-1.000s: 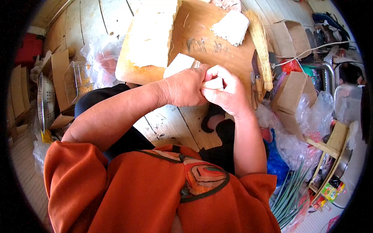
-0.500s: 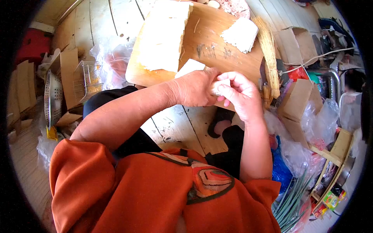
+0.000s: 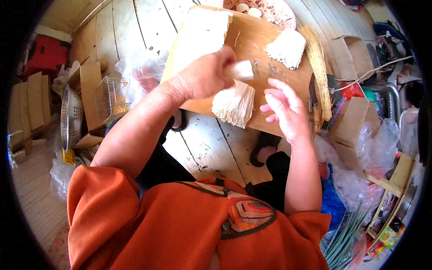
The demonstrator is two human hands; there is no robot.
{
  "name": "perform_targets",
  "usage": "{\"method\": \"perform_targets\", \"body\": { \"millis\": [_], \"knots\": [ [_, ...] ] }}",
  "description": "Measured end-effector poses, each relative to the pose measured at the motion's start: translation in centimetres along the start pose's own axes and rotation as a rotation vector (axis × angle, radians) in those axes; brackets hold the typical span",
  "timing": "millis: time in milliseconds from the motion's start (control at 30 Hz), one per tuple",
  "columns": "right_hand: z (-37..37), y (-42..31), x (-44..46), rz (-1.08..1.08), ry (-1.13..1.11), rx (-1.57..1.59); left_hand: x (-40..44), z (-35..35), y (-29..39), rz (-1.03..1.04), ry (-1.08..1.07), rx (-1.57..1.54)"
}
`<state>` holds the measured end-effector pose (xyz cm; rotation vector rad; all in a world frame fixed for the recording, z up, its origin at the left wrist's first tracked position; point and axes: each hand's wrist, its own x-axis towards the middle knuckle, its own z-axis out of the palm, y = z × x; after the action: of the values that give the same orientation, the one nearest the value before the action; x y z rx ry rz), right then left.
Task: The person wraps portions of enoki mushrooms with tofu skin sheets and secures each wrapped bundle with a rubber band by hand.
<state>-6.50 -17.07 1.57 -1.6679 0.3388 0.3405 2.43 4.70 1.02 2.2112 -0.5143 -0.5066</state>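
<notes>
Roll [image 3: 240,70], pale and stubby, pokes out from our left hand [image 3: 208,74], and we have it up over the wooden board [image 3: 247,38]! Our left fingers are curled around one end, with the other end pointing towards our right (a touch blurred, that hand, so the exact grip of each finger is hard to call). Over on the other side, our right hand [image 3: 288,110] is spread, fingers apart and slightly bent, holding nothing, near the board's edge.

Between our two hands lies the near bundle [image 3: 234,104] of thin white strands, fanned out on the board just below the roll. Further up on the right we see the far bundle [image 3: 286,48], and up at the left the flat white sheets [image 3: 207,33], partly behind our left hand.

Beside the far bundle rests the straw brush [image 3: 317,72], with a wooden handle [image 3: 316,118] near its lower end. At the top, past the board, sits the pinkish dish [image 3: 279,12], two round pale pieces [image 3: 248,10] in it. Down on our right, long green stalks [image 3: 345,234] lie near the plastic bags [image 3: 355,180].
</notes>
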Motion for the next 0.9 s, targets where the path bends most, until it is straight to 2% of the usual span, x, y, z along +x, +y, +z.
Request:
{"method": "perform_targets", "body": {
  "millis": [67, 100, 200, 333, 400, 533, 600, 633, 767, 867, 900],
  "knots": [
    [-0.1, 0.4, 0.0, -0.011, -0.005, -0.014, 0.4, -1.7, -0.6, 0.012, 0.270, 0.263],
    [0.1, 0.6, -0.1, -0.009, -0.055, -0.082, 1.0, -1.9, -1.8, 0.105, 0.432, 0.440],
    [0.5, 1.5, -0.1, -0.036, -0.160, -0.313, 2.0, -2.6, -3.8, 0.074, 0.467, 0.609],
    [0.9, 1.7, -0.7, -0.054, -0.220, -0.415, 2.9, -1.6, -5.2, 0.040, 0.492, 0.667],
    [0.7, 1.7, -1.0, -0.077, -0.309, -0.475, 2.9, -1.1, -4.7, 0.089, 0.641, 0.723],
    [0.3, 2.3, -1.3, -0.124, -0.295, -0.556, 2.5, -1.0, -2.8, 0.109, 0.634, 0.745],
    [0.4, 2.6, -1.1, -0.136, -0.257, -0.519, 2.9, -1.1, -3.1, -0.014, 0.420, 0.684],
    [0.5, 2.7, -1.0, -0.154, -0.219, -0.485, 3.6, -0.9, -4.2, -0.001, 0.400, 0.616],
    [0.3, 3.3, -0.3, -0.114, -0.075, -0.456, 3.7, -0.1, -4.6, 0.058, 0.462, 0.660],
    [0.4, 3.0, 0.1, -0.065, -0.038, -0.485, 2.0, 0.4, -1.9, 0.143, 0.531, 0.725],
    [0.6, 2.7, 0.1, -0.040, -0.024, -0.499, 1.6, 0.8, -1.2, 0.193, 0.479, 0.589]
  ]
}}
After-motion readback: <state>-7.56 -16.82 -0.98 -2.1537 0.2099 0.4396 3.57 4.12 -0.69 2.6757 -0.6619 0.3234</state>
